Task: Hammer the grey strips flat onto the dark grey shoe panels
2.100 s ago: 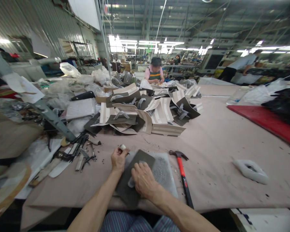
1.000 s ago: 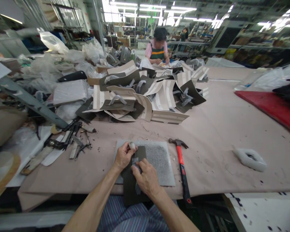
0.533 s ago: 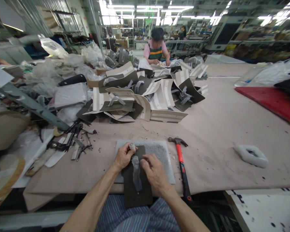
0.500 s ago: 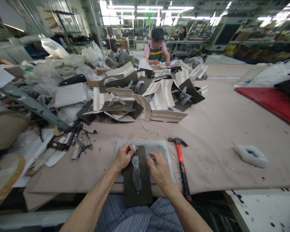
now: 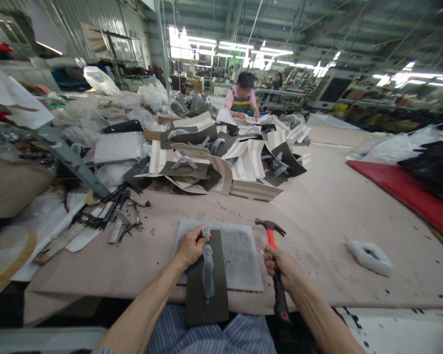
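My left hand (image 5: 191, 248) pinches a short whitish cylinder-shaped tool (image 5: 205, 231), held upright at the far end of a dark olive-grey panel (image 5: 218, 295). A strap wrapped in clear plastic (image 5: 208, 275) runs along the middle of that panel. The panel lies partly on a grey pitted board (image 5: 243, 255), and its near end hangs past the table edge above my lap. To the right of the board, my right hand (image 5: 283, 266) is closed around the red and black handle of a claw hammer (image 5: 279, 297). The hammer's head points away from me.
A heap of beige and dark panels with wrapped straps (image 5: 247, 162) fills the table's middle. Loose hand tools (image 5: 121, 214) lie at left, near a slanted metal post (image 5: 70, 160). A white plastic-wrapped ring (image 5: 369, 258) sits at right. A co-worker (image 5: 241, 101) sits across the table.
My right hand has moved right, from beside the panel to the hammer, and closed on its handle. My left hand still holds the cylinder-shaped tool on the panel. The camera view has shifted.
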{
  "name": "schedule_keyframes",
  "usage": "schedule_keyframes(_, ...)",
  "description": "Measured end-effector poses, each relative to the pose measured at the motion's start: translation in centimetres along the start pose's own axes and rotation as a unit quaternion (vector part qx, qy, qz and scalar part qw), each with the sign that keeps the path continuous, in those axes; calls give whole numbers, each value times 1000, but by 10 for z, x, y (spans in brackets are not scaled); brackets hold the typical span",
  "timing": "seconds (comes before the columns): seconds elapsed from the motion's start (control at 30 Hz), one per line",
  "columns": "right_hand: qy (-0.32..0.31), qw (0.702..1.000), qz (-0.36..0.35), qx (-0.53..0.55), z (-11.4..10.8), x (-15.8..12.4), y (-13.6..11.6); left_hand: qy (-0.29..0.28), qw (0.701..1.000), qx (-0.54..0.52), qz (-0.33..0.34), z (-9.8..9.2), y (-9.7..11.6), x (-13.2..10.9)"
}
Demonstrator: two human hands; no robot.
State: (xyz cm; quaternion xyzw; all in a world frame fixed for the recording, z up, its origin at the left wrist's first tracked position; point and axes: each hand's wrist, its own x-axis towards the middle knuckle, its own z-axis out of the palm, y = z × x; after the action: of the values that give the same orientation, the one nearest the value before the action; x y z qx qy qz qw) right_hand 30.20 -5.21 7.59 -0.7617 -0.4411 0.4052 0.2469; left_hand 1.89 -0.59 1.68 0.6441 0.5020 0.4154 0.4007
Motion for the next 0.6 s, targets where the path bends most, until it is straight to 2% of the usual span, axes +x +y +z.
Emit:
schedule_keyframes(0.03,3,999,-31,13,4,-8,-12,-1,1000,-1,1,0,0,0)
schedule_keyframes(0.1,30,990,-140,-5,15,-23,-33,-2,1000,-1,4,0,0,-1)
schedule_keyframes(0.17,52,960,-258,-98,25,-34,-50,-3,1000,2,6,0,-1,-1)
schedule_keyframes(0.2,47,940,-294,-164,29,-37,-58,-3,1000,5,5,1,-2,-1)
schedule_keyframes(0.27,8,905,-323,-278,28,-41,-73,-1,1000,13,3,1,-3,-2)
schedule_keyframes(0.33,-18,882,-337,-329,20,-44,-90,-1,1000,13,2,2,-4,-2)
schedule_keyframes(0.4,25,885,-360,-294,7,-48,-107,-4,1000,9,5,2,-5,-1)
schedule_keyframes(0.47,125,898,-376,-193,1,-53,-116,-9,1000,9,8,2,-5,-1)
schedule_keyframes(0.53,204,894,-384,-112,4,-57,-113,-13,1000,15,5,2,-6,-1)
schedule_keyframes(0.57,205,891,-388,-114,9,-57,-106,-15,1000,19,2,2,-6,-1)
schedule_keyframes(0.6,178,892,-390,-147,14,-56,-97,-16,1000,23,-1,2,-6,-1)
